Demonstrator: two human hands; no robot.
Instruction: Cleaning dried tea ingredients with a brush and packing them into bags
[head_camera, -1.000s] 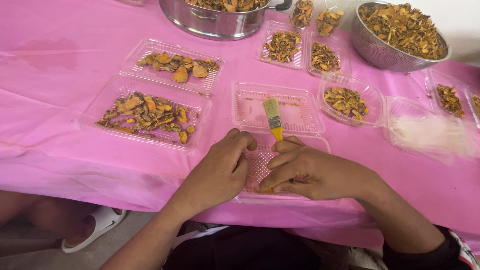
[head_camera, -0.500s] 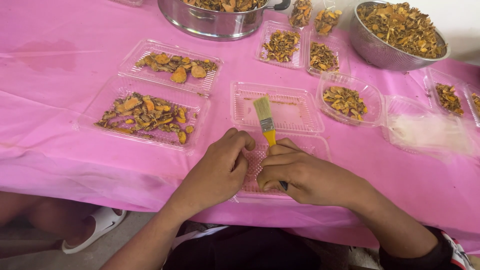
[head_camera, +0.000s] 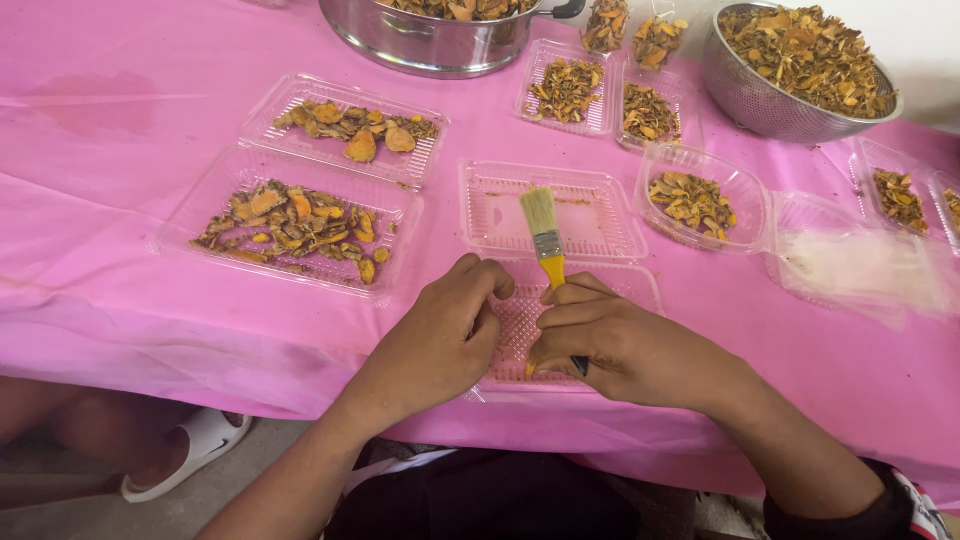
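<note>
At the near edge of the pink-covered bench (head_camera: 120, 300), both hands rest on an empty clear clamshell tray (head_camera: 520, 330). The right hand (head_camera: 625, 345) is closed around a yellow-handled brush (head_camera: 545, 245), bristles pointing away; the left hand (head_camera: 440, 335) presses flat-curled on the tray's left side. This looks like brushing the tray clean; the next stroke calls for a steady hold.

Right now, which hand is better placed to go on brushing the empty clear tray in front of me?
The right hand: it grips the yellow-handled brush, bristles over the empty clear tray. The left hand holds nothing and rests on the near tray half, likely steadying it.
</note>
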